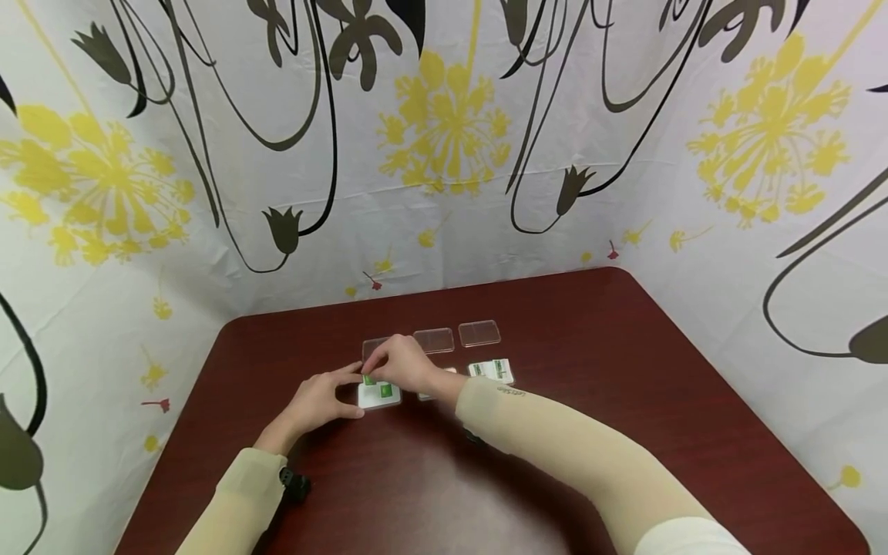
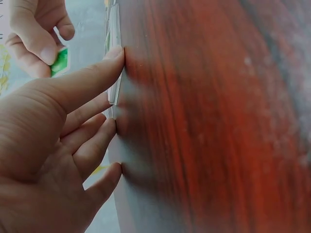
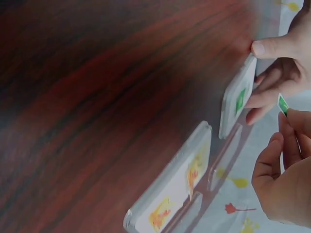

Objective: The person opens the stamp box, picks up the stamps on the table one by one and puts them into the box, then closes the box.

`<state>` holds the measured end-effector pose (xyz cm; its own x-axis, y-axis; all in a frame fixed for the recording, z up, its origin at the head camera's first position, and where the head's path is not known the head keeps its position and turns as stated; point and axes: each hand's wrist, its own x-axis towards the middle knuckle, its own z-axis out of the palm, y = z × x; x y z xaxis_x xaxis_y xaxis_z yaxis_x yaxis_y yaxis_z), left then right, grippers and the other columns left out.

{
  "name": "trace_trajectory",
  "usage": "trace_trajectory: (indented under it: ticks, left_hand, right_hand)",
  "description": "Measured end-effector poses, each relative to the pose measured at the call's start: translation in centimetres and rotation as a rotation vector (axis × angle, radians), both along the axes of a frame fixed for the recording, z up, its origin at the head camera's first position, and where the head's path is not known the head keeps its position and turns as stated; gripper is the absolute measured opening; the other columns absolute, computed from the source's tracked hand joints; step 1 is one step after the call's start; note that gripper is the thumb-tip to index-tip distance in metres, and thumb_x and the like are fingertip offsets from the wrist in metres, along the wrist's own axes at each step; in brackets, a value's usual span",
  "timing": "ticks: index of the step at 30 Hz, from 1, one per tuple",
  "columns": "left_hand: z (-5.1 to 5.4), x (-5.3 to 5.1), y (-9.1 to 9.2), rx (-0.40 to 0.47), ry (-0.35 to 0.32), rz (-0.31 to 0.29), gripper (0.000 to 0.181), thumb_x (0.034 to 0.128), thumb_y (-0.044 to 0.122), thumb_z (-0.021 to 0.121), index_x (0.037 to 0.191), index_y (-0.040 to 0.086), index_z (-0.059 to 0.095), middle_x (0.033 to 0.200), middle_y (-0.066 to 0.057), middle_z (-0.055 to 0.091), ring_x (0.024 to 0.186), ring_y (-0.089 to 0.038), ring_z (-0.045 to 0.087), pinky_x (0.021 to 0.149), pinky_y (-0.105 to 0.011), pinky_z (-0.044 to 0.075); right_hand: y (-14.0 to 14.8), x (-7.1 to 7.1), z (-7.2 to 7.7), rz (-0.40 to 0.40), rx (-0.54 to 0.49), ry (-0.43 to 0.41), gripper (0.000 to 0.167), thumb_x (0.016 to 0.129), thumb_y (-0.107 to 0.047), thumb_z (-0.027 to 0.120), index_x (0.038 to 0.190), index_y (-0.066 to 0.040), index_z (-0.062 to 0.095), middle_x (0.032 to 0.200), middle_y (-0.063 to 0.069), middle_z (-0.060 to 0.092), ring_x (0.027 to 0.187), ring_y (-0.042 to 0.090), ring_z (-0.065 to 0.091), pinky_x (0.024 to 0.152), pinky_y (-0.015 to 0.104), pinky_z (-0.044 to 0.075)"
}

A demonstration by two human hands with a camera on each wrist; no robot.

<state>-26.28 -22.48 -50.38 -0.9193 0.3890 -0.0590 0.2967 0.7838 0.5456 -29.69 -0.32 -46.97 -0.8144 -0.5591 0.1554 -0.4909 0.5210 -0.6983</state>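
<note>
A shallow white plastic case (image 1: 371, 399) lies at the left, with a green square picture (image 1: 386, 391) on it. My left hand (image 1: 315, 401) spans its left end, thumb at the near edge and fingers towards the far side. Above the case, my right hand (image 1: 405, 364) pinches a small green card (image 3: 283, 103) between thumb and fingertips. The left wrist view shows the card (image 2: 60, 62) beyond my left thumb, which touches the case's edge (image 2: 114, 29). The card's printed detail is too small to read.
Clear plastic lids (image 1: 479, 333) stand in a row behind the cases. A case with orange pictures (image 3: 175, 184) sits in the middle, mostly hidden by my right arm in the head view. Farther right lies another white case (image 1: 491, 371) with green markings. A patterned curtain (image 1: 444, 231) surrounds the table.
</note>
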Motion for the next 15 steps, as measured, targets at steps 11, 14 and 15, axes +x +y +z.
trace_trajectory:
  ticks: [11, 14, 15]
  left_hand:
    - [0.0, 0.1, 0.0, -0.003, 0.008, -0.001, 0.069, 0.0807, 0.037, 0.086, 0.143, 0.022, 0.060, 0.157, 0.001, 0.042, 0.137, -0.036, 0.044, 0.102, -0.063, 0.038]
    - [-0.1, 0.1, -0.1, -0.002, 0.009, 0.003, 0.070, 0.0804, 0.038, 0.086, 0.143, 0.022, 0.060, 0.156, 0.002, 0.043, 0.137, -0.036, 0.044, 0.102, -0.063, 0.038]
    - [-0.1, 0.1, -0.1, 0.000, 0.008, 0.004, 0.070, 0.0803, 0.038, 0.086, 0.143, 0.022, 0.060, 0.156, 0.002, 0.044, 0.138, -0.036, 0.044, 0.102, -0.063, 0.038]
  right_hand:
    - [-1.4, -0.1, -1.8, -0.025, 0.088, -0.005, 0.008, 0.085, -0.012, 0.082, 0.087, -0.019, 0.083, 0.084, -0.014, 0.074, 0.069, 0.000, 0.060, 0.065, 0.018, 0.048]
    - [-1.6, -0.2, -2.1, -0.030, 0.113, 0.010, 0.008, 0.083, -0.012, 0.082, 0.085, -0.019, 0.083, 0.081, -0.016, 0.072, 0.067, -0.001, 0.059, 0.063, 0.017, 0.048]
    - [-1.7, -0.2, -2.1, -0.032, 0.123, 0.018, 0.008, 0.083, -0.012, 0.082, 0.085, -0.020, 0.083, 0.079, -0.017, 0.072, 0.067, -0.001, 0.059, 0.063, 0.017, 0.048]
